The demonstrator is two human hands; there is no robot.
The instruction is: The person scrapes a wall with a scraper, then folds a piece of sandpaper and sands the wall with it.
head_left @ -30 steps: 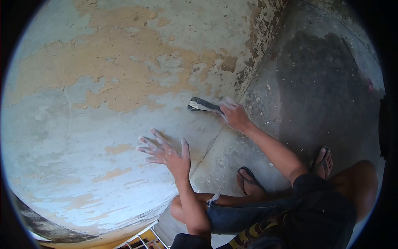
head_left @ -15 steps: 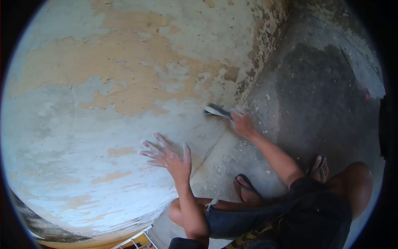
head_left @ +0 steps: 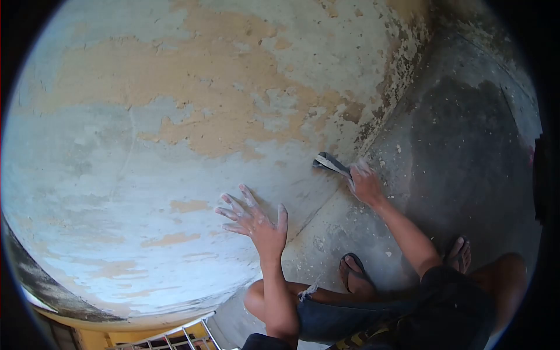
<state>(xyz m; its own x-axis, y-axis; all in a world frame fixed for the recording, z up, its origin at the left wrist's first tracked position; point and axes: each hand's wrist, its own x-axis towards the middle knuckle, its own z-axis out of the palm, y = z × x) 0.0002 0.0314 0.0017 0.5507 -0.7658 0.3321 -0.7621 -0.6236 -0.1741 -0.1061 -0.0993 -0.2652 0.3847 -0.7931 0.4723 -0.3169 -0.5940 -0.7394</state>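
The fingers (head_left: 363, 172) of the right hand (head_left: 366, 185) are curled around the near end of a hand tool (head_left: 332, 164), so that only its other part is seen. The left hand (head_left: 256, 224) holds nothing; its fingers are spread wide and lie against the wall (head_left: 157, 219), at eight o'clock from the right hand. Both hands carry whitish dust.

The tool is over the lower part of the wall, between two and three o'clock from the middle of the view, and it points to ten o'clock out of the grip. It is narrow and dark grey, with a pale stripe along its length and a blunt, folded-looking end. Whether this end touches the wall, I cannot tell.

The wall is pale grey-blue, and a large tan patch (head_left: 216, 87) spreads at ten o'clock from the tool. At two o'clock from the right hand, the floor has a dark stain (head_left: 461, 128). A sandalled foot (head_left: 356, 274) is at six o'clock from this hand, and a ladder (head_left: 169, 338) at seven o'clock from the left one.
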